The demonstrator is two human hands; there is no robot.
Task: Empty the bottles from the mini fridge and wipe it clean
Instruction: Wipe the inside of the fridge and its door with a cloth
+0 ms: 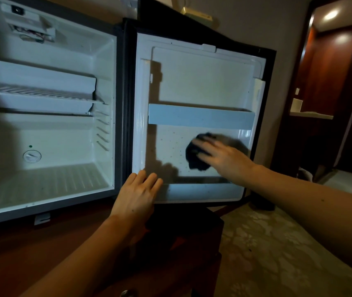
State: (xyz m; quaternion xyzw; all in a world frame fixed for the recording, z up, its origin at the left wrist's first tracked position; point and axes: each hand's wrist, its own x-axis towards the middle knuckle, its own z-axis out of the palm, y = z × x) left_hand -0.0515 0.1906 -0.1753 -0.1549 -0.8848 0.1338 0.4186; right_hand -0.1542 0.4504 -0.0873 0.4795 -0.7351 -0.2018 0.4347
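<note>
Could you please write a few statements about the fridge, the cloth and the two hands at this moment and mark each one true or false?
1. The right hand presses a dark cloth against the inner panel of the open door. True.
2. Bottles stand on the wire shelf inside the mini fridge. False: the shelf and the compartment hold no bottles.
3. The left hand lies with straight fingers at the door's lower corner, near the hinge side. True.
4. The left hand holds a spray bottle. False: it holds nothing.
5. The cloth is above the door shelf bar. False: it is below it.
</note>
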